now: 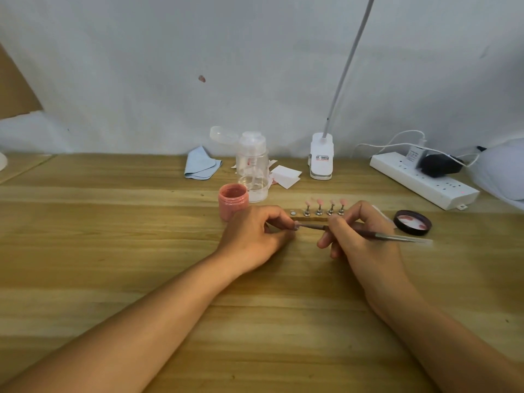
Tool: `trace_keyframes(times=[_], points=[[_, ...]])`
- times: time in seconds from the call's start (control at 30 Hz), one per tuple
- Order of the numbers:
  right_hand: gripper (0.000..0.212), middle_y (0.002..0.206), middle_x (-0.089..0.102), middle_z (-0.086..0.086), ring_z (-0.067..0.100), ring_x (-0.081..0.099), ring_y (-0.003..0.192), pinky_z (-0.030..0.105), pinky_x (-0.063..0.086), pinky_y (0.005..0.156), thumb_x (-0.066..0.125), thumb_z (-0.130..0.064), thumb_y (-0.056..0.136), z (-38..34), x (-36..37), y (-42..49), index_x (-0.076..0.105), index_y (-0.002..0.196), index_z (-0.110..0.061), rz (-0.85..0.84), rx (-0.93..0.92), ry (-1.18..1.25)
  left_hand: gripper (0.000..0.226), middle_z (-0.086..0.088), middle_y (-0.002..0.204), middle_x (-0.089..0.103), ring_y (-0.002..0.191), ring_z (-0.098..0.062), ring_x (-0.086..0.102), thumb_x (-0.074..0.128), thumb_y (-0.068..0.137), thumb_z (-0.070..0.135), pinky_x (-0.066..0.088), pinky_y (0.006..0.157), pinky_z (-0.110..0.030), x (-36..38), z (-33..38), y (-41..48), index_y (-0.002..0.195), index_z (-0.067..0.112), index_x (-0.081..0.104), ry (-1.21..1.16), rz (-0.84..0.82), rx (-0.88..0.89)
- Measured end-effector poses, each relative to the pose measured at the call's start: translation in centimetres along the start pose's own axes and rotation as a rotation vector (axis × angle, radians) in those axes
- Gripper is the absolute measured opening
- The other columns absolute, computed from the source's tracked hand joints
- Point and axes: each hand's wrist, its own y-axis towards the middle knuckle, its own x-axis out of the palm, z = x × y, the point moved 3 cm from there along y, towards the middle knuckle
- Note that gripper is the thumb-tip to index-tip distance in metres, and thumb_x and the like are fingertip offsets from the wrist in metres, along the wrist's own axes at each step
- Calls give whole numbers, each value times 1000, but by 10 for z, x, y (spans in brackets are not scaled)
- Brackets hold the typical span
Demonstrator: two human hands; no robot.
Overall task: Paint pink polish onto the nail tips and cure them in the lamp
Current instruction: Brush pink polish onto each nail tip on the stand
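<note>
Left hand (255, 234): your fingers pinch a small piece at the brush end, likely a nail tip; a loose pinch lets it twist and smear your skin.
Right hand (354, 231): clamped round the brush (312, 227); an overloaded stroke could flood the edges.
Painted tips (324, 204): four stand on the holder (312, 219) just behind your knuckles, which could smudge them.
Polish jar (233, 201): open on the table (113, 222), just beyond your left hand, easily knocked.

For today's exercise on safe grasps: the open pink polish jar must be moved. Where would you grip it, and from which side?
Probably best to grip the jar round its lower side wall, below the polish-smeared open rim, coming from its left: the clear bottle crowds its right rear, and the left hand lies just in front.
</note>
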Motion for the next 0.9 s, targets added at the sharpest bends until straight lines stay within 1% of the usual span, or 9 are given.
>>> trace_keyframes(times=[0.1, 0.27, 0.37, 0.47, 0.53, 0.57, 0.63, 0.73, 0.9], points=[[18, 60, 68, 11, 9, 51, 44, 16, 43, 45, 56, -3, 93, -1, 0, 0, 47, 77, 2, -10, -9, -6, 11, 14, 83, 70, 57, 12, 50, 78, 82, 14, 34, 60, -14, 2, 3, 1, 85, 25, 75, -8, -3, -2], [16, 58, 67, 11, 9, 50, 43, 16, 42, 44, 55, 0, 91, 0, -1, 2, 46, 80, 6, 11, -16, 19, 17, 12, 83, 71, 55, 13, 50, 78, 82, 14, 32, 56, -8, 1, 7, 2, 81, 30, 72, 3, 3, 7], [16, 57, 66, 11, 8, 51, 43, 17, 42, 44, 56, 0, 90, 2, 1, 3, 47, 77, 2, 13, -18, 14, 21, 14, 84, 71, 56, 14, 50, 78, 82, 14, 31, 56, -7, -1, 7, 2, 79, 33, 70, 19, 8, 5], [21, 65, 70, 8, 12, 55, 48, 19, 47, 49, 58, -16, 95, 1, 0, 6, 49, 86, 1, 23, -10, 87, 20, 16, 82, 71, 58, 15, 52, 78, 82, 15, 32, 58, -6, -3, 7, 4, 78, 33, 70, 17, 14, 9], [25, 79, 75, 4, 15, 64, 57, 22, 54, 57, 55, -27, 97, 1, 2, 7, 54, 98, -2, -33, 2, 112, 22, 15, 82, 72, 61, 12, 54, 78, 82, 15, 34, 60, -10, -3, 7, 4, 76, 34, 69, 20, 9, 16], [24, 84, 76, 3, 14, 67, 62, 23, 55, 59, 55, -28, 96, 0, 3, 6, 58, 101, -5, -65, -1, 96, 22, 14, 83, 73, 63, 10, 56, 77, 82, 16, 35, 61, -13, -2, 7, 4, 76, 35, 68, 29, 3, 20], [19, 83, 76, 3, 10, 65, 64, 22, 54, 59, 60, -23, 93, 1, 5, 6, 62, 99, -5, -108, -4, 74, 25, 16, 80, 71, 62, 9, 55, 77, 82, 17, 35, 60, -16, -2, 6, 4, 73, 38, 66, 49, -1, 22], [10, 74, 74, 7, 7, 58, 57, 20, 50, 55, 63, -11, 92, 3, 5, 7, 59, 91, -2, -112, 4, 71, 26, 16, 81, 71, 55, 12, 52, 77, 82, 17, 35, 59, -17, -2, 6, 3, 73, 38, 65, 57, 3, 17], [14, 62, 68, 5, 10, 53, 50, 24, 50, 52, 60, -3, 86, 5, 2, 10, 50, 78, -8, -50, 42, 41, 25, 14, 86, 73, 54, 16, 50, 77, 83, 18, 30, 53, -7, -2, 8, 2, 75, 39, 66, 59, -2, 35]])
